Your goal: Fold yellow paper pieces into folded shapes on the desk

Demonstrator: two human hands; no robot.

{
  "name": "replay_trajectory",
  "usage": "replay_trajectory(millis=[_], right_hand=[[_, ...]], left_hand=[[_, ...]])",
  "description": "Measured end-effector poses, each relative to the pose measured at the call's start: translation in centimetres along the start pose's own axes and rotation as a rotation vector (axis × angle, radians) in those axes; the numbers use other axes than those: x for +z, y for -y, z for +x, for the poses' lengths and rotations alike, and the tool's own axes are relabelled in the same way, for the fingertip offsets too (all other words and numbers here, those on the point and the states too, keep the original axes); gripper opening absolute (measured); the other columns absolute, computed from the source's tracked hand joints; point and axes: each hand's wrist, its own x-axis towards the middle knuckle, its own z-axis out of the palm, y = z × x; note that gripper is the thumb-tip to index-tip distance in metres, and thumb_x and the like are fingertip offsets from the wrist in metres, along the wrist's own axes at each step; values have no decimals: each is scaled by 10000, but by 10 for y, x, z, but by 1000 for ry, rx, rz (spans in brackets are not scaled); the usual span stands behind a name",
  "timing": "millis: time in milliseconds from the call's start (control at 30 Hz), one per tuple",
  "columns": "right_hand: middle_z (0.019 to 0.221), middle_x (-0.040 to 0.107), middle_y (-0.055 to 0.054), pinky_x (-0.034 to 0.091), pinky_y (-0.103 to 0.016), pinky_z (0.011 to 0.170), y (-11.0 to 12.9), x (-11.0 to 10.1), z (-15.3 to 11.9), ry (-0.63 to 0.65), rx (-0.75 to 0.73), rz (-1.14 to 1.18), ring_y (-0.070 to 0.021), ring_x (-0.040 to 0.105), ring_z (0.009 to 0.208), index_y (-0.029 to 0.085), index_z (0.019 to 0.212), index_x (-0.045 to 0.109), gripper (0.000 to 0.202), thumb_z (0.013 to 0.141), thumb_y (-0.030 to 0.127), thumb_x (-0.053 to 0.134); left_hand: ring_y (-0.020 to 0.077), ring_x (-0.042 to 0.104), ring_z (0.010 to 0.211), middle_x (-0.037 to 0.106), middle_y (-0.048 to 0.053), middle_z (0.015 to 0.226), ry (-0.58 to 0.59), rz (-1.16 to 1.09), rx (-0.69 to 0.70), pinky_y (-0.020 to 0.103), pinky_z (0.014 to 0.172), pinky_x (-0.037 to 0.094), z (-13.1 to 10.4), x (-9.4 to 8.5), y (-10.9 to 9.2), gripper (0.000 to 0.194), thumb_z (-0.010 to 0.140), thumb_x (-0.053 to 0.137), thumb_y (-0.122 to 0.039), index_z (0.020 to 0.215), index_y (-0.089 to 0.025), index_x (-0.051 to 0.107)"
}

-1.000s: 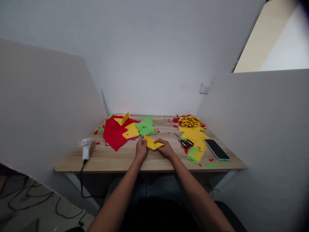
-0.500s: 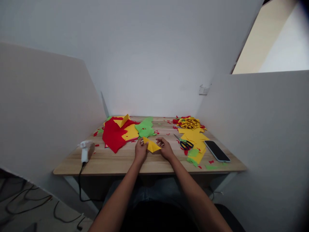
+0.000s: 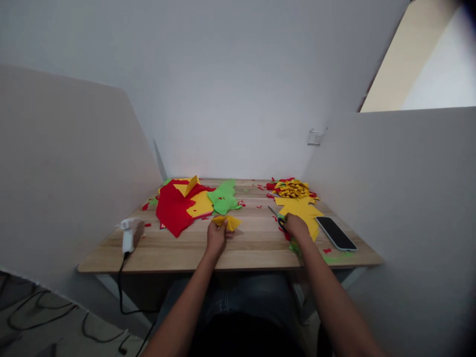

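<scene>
Held between the thumb and fingers of my left hand (image 3: 216, 236) is a folded piece of yellow paper (image 3: 231, 222), just above the table. My right hand (image 3: 297, 227) has closed over the handles of the scissors (image 3: 281, 219), hiding most of them. The blades point to the far left, and the scissors lie beside yellow paper sheets (image 3: 307, 210). Scraps of green paper (image 3: 294, 247) show by the right wrist.
On the left lie a red sheet (image 3: 173, 210), green paper (image 3: 224, 197) and a white glue gun (image 3: 127, 237) with a black cord. A pile of folded yellow pieces (image 3: 292, 189) sits at the back right. A phone (image 3: 335, 233) lies near the right edge of the table (image 3: 178, 257).
My right hand has let go of the yellow paper and moved right onto the scissors. My left hand keeps the paper, now turned and more bunched.
</scene>
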Motion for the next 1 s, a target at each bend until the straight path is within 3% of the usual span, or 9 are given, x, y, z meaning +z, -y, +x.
replay_trajectory(millis=[100,200,333,467,567,667,767,867,1000], right_hand=[[1065,665,-185,463,-353,785,-1,-3,10,69,-1,-24,-298,635,982,140,1122,613,388,753,259,629],[1087,667,-185,472,-368,813,-3,-9,20,70,15,152,-320,625,1026,131,1109,616,463,689,309,694],[975,692,-153,515,-362,763,-6,-16,17,87,107,662,-283,666,917,113,1105,603,437,705,277,667],[881,685,-66,550,-327,771,6,-22,-5,219,-57,1493,-184,668,787,181,929,623,225,732,283,658],[790,657,-25,560,-320,750,21,-31,-24,334,-122,1823,-154,638,706,221,884,631,194,774,378,659],[797,647,-51,558,-372,727,36,-43,-44,389,-167,1902,-195,632,743,228,917,632,332,825,542,577],[800,634,-66,541,-405,678,52,-46,-72,422,-221,1867,-233,630,749,232,1011,599,493,803,671,513],[796,610,-18,515,-338,664,72,-29,-113,337,-269,1678,-186,603,695,248,1072,543,441,762,537,661],[706,541,33,478,-278,629,101,15,-166,189,-293,1459,-147,541,630,237,993,515,452,665,406,776]], left_hand=[[130,612,452,652,-7,704,-4,-9,-3,217,380,452,-2,0,-1,409,670,707,-354,966,-141,523],[157,651,526,669,11,691,-18,4,8,239,446,492,-1,-1,0,332,634,722,-271,888,-126,565],[190,684,614,700,50,703,-22,-8,-24,269,527,529,0,0,-1,265,612,739,-251,807,-107,633],[180,673,611,695,48,659,-20,-80,-57,270,547,537,-5,0,-5,254,575,785,-244,747,-102,664],[172,682,667,709,48,718,-58,-179,-82,267,595,554,-13,-2,-12,323,537,816,-220,813,-111,690],[166,683,682,711,58,766,-62,-200,-147,277,612,571,-21,-5,-25,383,560,823,-232,902,-121,690],[137,668,647,676,41,719,-65,-177,-136,257,625,580,-28,-5,-46,321,594,821,-275,816,-111,659],[119,636,539,628,-13,654,-29,-162,-115,246,537,568,-40,-1,-73,377,624,804,-377,841,-138,610],[75,526,399,466,-93,473,3,-75,33,224,491,544,-64,10,-107,385,669,766,-451,686,-160,514]])
